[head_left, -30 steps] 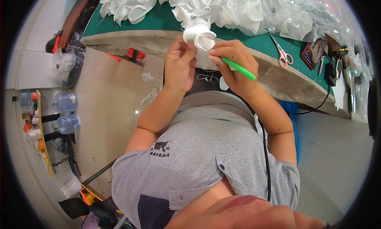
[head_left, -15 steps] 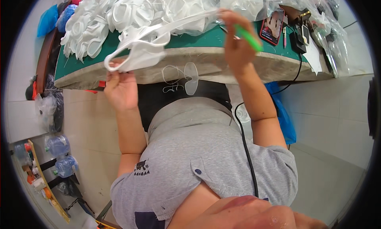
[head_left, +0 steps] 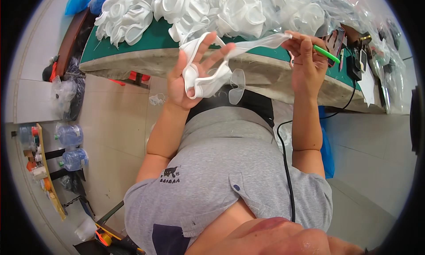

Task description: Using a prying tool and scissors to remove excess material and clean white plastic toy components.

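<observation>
Gray shirt [head_left: 261, 175] is filling the lower centre; black cable [head_left: 287, 184] is running down its right side. Clear goggle-shaped piece [head_left: 237, 89] is showing above the shirt, near frame centre.

Hands are sitting well apart. Left hand [head_left: 178, 89], just above centre, is spreading its fingers, with a white looped band [head_left: 215, 84] hanging around them. Right hand [head_left: 307, 67], right of centre, is pinching the end of a translucent strip [head_left: 263, 42]; strip is stretching across to the band. Green stick [head_left: 326, 54] is poking out rightward from the right hand.

Behind that, green tabletop [head_left: 148, 45] is spanning the upper frame. White pieces [head_left: 128, 23] are piling up at upper left and top centre; clear plastic [head_left: 305, 16] is covering more at upper right. Phone [head_left: 338, 37] is lying upper right, pen [head_left: 341, 60] just beside it. Farther out, blue water jugs [head_left: 70, 135] are showing at left.
</observation>
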Available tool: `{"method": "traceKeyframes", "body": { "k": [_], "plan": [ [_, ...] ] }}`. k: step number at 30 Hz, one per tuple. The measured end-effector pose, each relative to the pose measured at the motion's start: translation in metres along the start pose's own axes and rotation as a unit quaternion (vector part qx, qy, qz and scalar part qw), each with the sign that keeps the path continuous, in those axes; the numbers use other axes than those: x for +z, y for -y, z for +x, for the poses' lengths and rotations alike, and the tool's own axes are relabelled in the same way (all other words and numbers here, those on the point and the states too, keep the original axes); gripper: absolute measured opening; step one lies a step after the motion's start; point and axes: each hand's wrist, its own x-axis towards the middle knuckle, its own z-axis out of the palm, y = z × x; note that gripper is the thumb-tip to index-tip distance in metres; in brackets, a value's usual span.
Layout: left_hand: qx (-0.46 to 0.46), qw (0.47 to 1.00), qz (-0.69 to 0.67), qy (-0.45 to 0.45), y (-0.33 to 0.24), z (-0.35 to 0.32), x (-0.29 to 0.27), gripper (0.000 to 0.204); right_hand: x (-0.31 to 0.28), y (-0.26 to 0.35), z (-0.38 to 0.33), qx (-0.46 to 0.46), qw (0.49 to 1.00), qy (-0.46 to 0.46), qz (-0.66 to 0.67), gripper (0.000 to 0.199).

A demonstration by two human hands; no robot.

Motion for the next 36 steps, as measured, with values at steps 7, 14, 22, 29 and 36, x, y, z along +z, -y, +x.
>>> {"method": "traceKeyframes", "body": {
  "k": [7,14,22,29,36],
  "plan": [
    [0.055,0.989,0.093,-0.102,-0.006,-0.002,-0.015,0.062,-0.006,0.027,-0.013,0.129,0.854,0.323,0.386,0.014],
    [-0.085,0.978,0.189,-0.033,-0.025,-0.011,0.0,0.061,-0.077,-0.007,0.034,0.129,0.93,-0.039,0.341,0.011],
    [-0.055,0.875,0.452,-0.167,-0.045,-0.027,-0.006,0.042,-0.055,0.017,0.028,0.1,0.992,0.063,-0.044,0.018],
    [0.044,0.756,0.569,-0.319,-0.057,-0.039,-0.008,0.029,0.004,-0.003,-0.015,0.255,0.907,0.262,-0.21,0.014],
    [0.218,0.794,0.454,-0.341,-0.066,-0.041,0.0,0.034,0.036,-0.011,-0.014,0.211,0.933,0.258,-0.137,0.017]
  ]
}}
